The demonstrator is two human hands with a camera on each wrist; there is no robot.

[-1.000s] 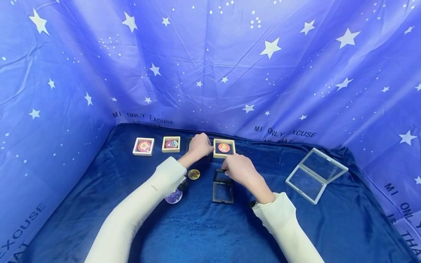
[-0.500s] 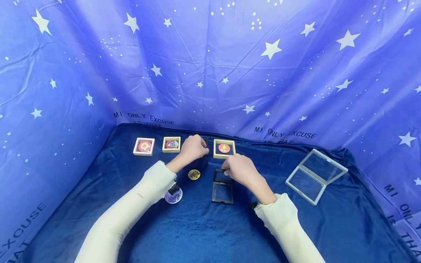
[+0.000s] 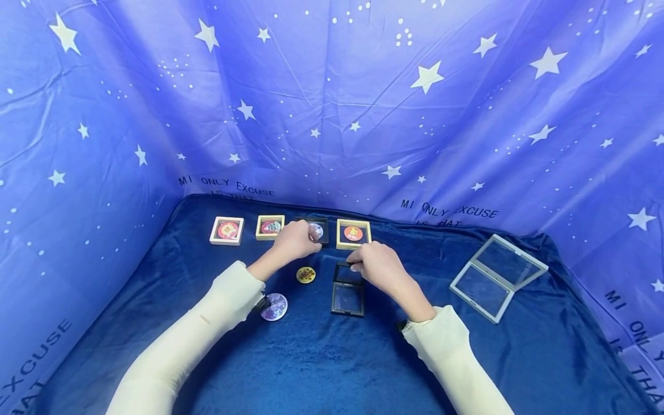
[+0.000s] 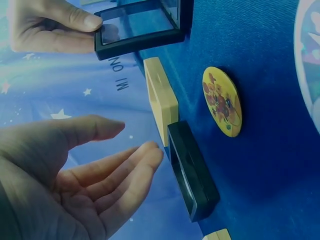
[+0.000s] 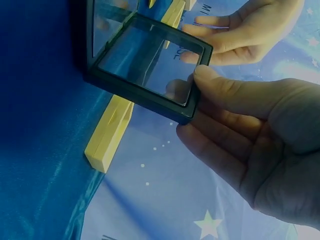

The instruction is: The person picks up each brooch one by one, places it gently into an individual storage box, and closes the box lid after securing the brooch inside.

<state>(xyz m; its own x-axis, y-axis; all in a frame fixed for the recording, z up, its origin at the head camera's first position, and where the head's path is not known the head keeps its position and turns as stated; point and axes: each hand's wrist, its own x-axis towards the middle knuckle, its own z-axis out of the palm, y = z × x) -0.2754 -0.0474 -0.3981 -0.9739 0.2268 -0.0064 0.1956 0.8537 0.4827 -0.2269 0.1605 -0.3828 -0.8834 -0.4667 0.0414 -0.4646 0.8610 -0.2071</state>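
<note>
Fingers: right hand [image 3: 381, 265] pinches black square hinged clear-pane frame [image 3: 348, 300] by one edge — probably keeping it unfolded | left hand [image 3: 294, 241]: fingers together, thumb apart, nothing held | frame sits near yellow round flower-print badge [image 3: 305, 275]

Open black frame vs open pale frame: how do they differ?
Look: the open black frame is dark, the open pale frame whitish-grey.
Size: the pale one looks larger than the black one.
Hold: the right hand grips the black one; no hand touches the pale one.
Both are hinged, clear-paned.
</note>
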